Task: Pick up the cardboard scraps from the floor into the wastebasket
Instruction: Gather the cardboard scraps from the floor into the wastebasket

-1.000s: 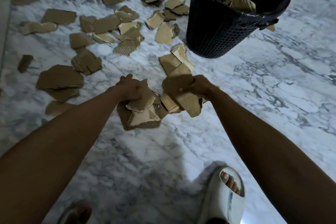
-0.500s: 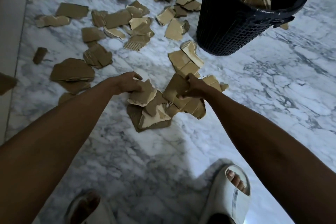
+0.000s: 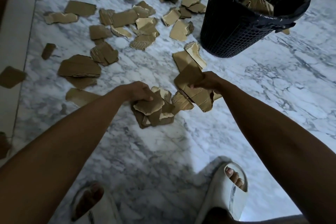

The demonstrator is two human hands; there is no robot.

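Observation:
Torn brown cardboard scraps lie scattered over the white marble floor, mostly at the upper left and centre. My left hand grips a bunch of scraps that hangs over a small pile on the floor. My right hand is closed on a stack of larger pieces, held just above the floor. The black mesh wastebasket with a dark liner stands at the upper right, beyond my right hand, with cardboard pieces inside it.
My two feet in white slides stand at the bottom of the view. A pale raised strip runs along the left edge, with a scrap lying on it. One scrap peeks out behind the basket.
Both hands have gathered and lifted their bunches of scraps a little off the floor. The right hand's stack has risen and turned towards the basket. The view has shifted back, showing both feet.

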